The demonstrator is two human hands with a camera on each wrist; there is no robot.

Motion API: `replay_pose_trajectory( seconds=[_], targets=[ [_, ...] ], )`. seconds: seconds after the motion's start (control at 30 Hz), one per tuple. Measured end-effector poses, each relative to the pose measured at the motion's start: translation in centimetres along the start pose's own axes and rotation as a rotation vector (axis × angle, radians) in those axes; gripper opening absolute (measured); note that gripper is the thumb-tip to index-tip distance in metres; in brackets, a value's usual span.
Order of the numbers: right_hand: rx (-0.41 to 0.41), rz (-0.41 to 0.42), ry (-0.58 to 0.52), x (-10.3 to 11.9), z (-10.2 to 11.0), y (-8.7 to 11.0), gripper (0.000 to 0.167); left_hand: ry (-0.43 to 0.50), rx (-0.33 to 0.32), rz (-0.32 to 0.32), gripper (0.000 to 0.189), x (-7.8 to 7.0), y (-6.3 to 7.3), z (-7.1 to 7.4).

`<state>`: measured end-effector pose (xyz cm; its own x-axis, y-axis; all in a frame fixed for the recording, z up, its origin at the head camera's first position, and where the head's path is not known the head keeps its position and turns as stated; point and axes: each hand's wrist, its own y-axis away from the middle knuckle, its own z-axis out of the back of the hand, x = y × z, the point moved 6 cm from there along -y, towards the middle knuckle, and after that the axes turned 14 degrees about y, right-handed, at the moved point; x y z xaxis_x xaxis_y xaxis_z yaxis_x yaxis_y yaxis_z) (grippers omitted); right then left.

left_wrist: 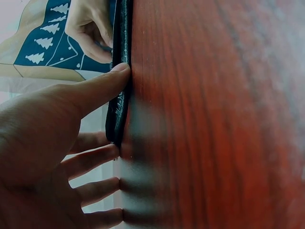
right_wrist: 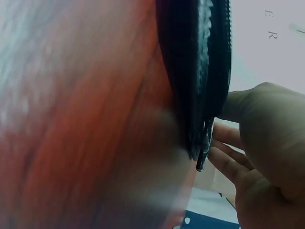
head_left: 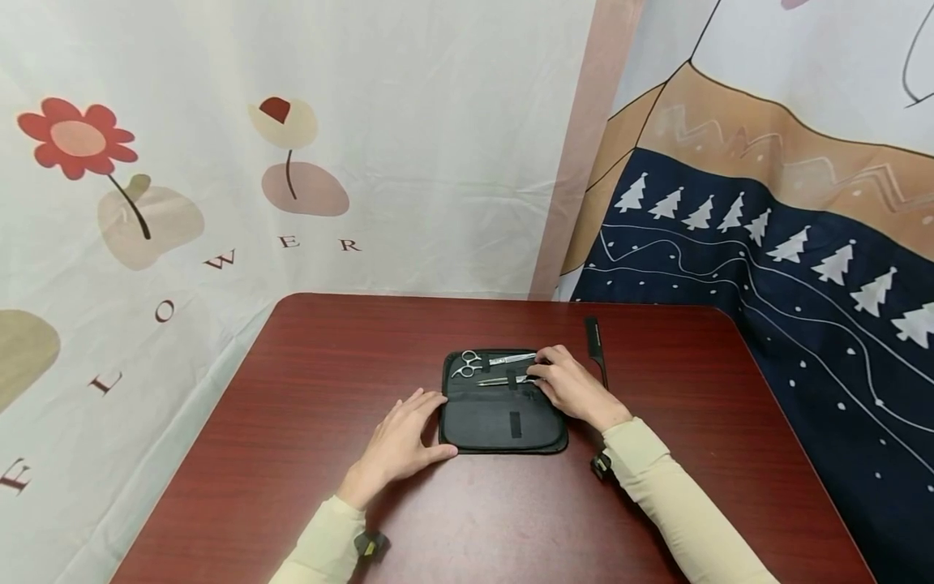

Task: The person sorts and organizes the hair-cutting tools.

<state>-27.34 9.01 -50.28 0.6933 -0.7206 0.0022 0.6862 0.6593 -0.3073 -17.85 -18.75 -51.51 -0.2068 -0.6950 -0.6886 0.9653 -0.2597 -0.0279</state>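
A black zip case (head_left: 481, 426) lies unfolded on the table. In its upper part are two pairs of silver scissors under dark straps. The upper scissors (head_left: 503, 359) have their finger rings at the left; the lower scissors (head_left: 496, 381) point left, their handle end partly covered by my right hand (head_left: 572, 385). That hand bends over the case's right side, thumb and fingertips pinching the handle end. My left hand (head_left: 401, 438) is spread at the case's left edge, thumb (left_wrist: 102, 90) on the near corner, fingers (left_wrist: 97, 191) extended along the side.
A black comb (head_left: 594, 345) with a thin tail lies right of the case, just beyond my right hand. The reddish-brown table (head_left: 328, 349) reaches back to a pale printed curtain (head_left: 438, 162). A dark blue tree-patterned cloth (head_left: 730, 268) hangs at the right.
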Motion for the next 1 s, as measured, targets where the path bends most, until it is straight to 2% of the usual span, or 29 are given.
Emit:
replay_pose_trajectory(
  seconds=[0.27,0.4,0.5,0.63,0.77,1.0],
  targets=[
    [-0.01,0.0,-0.001,0.8,-0.4,-0.4,0.016,0.009,-0.005,-0.009,0.084,0.0,0.0,-0.1],
    [-0.076,0.024,-0.029,0.7,-1.1,-0.3,0.016,0.012,0.0,-0.002,0.084,0.0,-0.1,-0.2],
    [-0.106,0.033,-0.073,-0.5,-3.8,-0.3,0.018,0.009,0.003,-0.001,0.084,0.0,-0.1,-0.2],
    [-0.093,0.037,-0.044,-2.3,-7.7,-0.5,0.02,0.008,0.009,0.002,0.084,0.1,-0.1,-0.2],
    [-0.09,0.051,0.014,-2.5,-8.6,-0.8,0.021,0.01,0.007,0.005,0.084,0.2,-0.1,-0.2],
    [-0.08,0.057,-0.016,-2.0,-8.7,-1.2,0.02,0.009,0.0,0.008,0.085,0.3,-0.1,-0.1]
  ],
)
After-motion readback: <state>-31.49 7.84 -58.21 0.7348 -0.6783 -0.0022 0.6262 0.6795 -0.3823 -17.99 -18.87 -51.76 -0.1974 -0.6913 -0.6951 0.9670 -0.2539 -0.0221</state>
